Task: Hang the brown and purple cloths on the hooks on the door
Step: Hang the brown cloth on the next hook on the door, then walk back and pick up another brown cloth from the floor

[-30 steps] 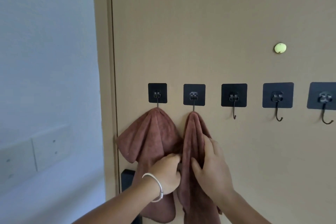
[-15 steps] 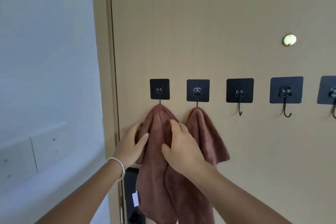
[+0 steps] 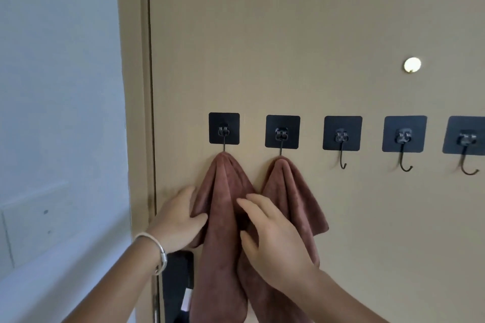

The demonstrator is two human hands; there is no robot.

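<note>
fifth hook [image 3: 465,143] cut by right edge, cloth bottoms below frame
</note>
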